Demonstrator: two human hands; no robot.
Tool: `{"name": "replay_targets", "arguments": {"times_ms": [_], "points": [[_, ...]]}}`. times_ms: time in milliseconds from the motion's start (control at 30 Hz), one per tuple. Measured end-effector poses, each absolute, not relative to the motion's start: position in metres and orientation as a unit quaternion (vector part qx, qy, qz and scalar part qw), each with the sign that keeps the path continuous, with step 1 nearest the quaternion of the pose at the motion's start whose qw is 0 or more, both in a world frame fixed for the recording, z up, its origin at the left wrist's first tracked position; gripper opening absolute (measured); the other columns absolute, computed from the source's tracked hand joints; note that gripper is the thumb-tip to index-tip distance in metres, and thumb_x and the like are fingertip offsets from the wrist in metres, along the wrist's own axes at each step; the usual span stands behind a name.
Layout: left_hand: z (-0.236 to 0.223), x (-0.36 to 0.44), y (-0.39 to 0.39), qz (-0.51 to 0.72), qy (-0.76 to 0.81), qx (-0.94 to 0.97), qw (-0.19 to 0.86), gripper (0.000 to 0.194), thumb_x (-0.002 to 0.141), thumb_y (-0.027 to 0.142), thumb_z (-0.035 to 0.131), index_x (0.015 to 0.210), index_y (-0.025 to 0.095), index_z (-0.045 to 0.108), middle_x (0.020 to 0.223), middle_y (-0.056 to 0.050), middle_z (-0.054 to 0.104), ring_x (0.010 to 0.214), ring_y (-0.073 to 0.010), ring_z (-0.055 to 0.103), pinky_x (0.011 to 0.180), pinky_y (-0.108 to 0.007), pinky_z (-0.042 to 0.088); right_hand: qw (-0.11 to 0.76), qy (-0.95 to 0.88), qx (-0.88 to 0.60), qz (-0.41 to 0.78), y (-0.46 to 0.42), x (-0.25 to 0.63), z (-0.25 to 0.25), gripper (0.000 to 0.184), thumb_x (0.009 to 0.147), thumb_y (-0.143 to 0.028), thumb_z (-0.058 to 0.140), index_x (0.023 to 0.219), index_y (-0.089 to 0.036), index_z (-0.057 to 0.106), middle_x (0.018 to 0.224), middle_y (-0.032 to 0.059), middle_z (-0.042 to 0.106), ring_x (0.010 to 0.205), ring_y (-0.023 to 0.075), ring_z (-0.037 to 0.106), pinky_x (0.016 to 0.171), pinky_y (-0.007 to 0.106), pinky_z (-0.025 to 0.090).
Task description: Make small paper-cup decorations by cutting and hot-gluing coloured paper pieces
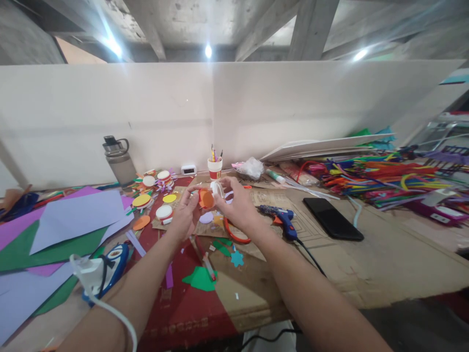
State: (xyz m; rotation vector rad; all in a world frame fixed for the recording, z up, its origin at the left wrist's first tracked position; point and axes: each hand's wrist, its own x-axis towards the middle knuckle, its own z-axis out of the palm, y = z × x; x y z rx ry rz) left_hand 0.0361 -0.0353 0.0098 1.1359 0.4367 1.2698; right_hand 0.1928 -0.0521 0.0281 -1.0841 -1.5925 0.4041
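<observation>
My left hand (186, 211) pinches an orange paper piece (206, 199) with a rounded front. Close beside it, my right hand (239, 205) grips a small white round piece with a rim (217, 188). The two pieces are side by side above the table; whether they touch, I cannot tell. Below the hands lie a lilac paper disc (206, 217) and an orange-red ring (238, 238), partly covered by my right hand. A blue hot glue gun (280, 216) lies to the right of that hand. White-topped and yellow-topped round paper pieces, such as a white one (163, 211), lie left of my left hand.
Coloured paper sheets (78, 215) and a blue power strip (113, 264) occupy the left. A water bottle (120, 161) and a cup of pens (215, 168) stand at the back. Rightward lie a black phone (331, 218) and many pipe cleaners (384, 176). The glue gun's cord trails forward.
</observation>
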Motion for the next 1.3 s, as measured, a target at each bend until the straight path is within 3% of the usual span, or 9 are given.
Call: {"name": "replay_targets", "arguments": {"times_ms": [200,367,600,833,1033,1167,1300], "points": [[0.014,0.032,-0.031,0.577,0.210,0.497,0.613,0.046,0.074,0.028,0.072,0.116,0.025,0.055,0.121,-0.006,0.060,0.110,-0.0177,0.057,0.091,-0.032,0.047,0.535,-0.655,-0.457,0.277,-0.051,0.192,0.025,0.029,0.086,-0.037,0.050,0.109,-0.021,0.058,0.105,0.0070,0.064,0.077,0.0141,0.060,0.067,0.030,0.053],[0.009,0.033,-0.030,0.564,0.213,0.536,0.591,0.048,0.073,0.024,0.073,0.118,0.024,0.057,0.129,-0.009,0.055,0.118,-0.0203,0.052,0.099,-0.033,0.041,0.530,-0.609,-0.449,0.384,-0.052,0.186,0.024,0.031,0.087,-0.039,0.050,0.107,-0.018,0.058,0.097,0.0077,0.064,0.067,0.0118,0.061,0.057,0.026,0.054],[0.004,0.034,-0.025,0.535,0.192,0.612,0.550,0.053,0.072,0.022,0.073,0.121,0.026,0.053,0.139,-0.008,0.046,0.125,-0.0249,0.046,0.100,-0.038,0.042,0.547,-0.628,-0.406,0.375,-0.054,0.186,0.025,0.030,0.087,-0.038,0.051,0.111,-0.020,0.058,0.107,0.0073,0.064,0.084,0.0143,0.063,0.068,0.027,0.054],[0.003,0.031,-0.026,0.524,0.208,0.613,0.554,0.044,0.078,0.028,0.067,0.118,0.025,0.050,0.117,-0.008,0.061,0.105,-0.0214,0.059,0.092,-0.039,0.047,0.549,-0.636,-0.418,0.345,-0.057,0.186,0.028,0.029,0.086,-0.037,0.054,0.109,-0.020,0.058,0.105,0.0064,0.064,0.080,0.0137,0.061,0.071,0.028,0.051],[0.006,0.030,-0.024,0.529,0.221,0.646,0.503,0.054,0.076,0.023,0.069,0.126,0.025,0.050,0.135,-0.009,0.049,0.124,-0.0243,0.047,0.103,-0.038,0.040,0.561,-0.623,-0.405,0.366,-0.059,0.184,0.032,0.028,0.086,-0.036,0.052,0.105,-0.017,0.059,0.106,0.0077,0.062,0.075,0.0124,0.060,0.064,0.027,0.051],[0.007,0.030,-0.025,0.527,0.201,0.661,0.495,0.051,0.076,0.021,0.069,0.124,0.024,0.052,0.136,-0.009,0.050,0.128,-0.0240,0.044,0.106,-0.036,0.037,0.563,-0.638,-0.408,0.332,-0.060,0.184,0.031,0.030,0.085,-0.036,0.054,0.107,-0.017,0.059,0.108,0.0081,0.062,0.085,0.0145,0.060,0.073,0.029,0.050],[0.007,0.029,-0.027,0.536,0.204,0.649,0.501,0.052,0.074,0.019,0.071,0.121,0.026,0.051,0.130,-0.008,0.054,0.122,-0.0235,0.050,0.102,-0.037,0.041,0.567,-0.653,-0.391,0.315,-0.060,0.184,0.031,0.028,0.085,-0.035,0.054,0.108,-0.018,0.060,0.108,0.0073,0.063,0.091,0.0157,0.060,0.080,0.031,0.048]]}}
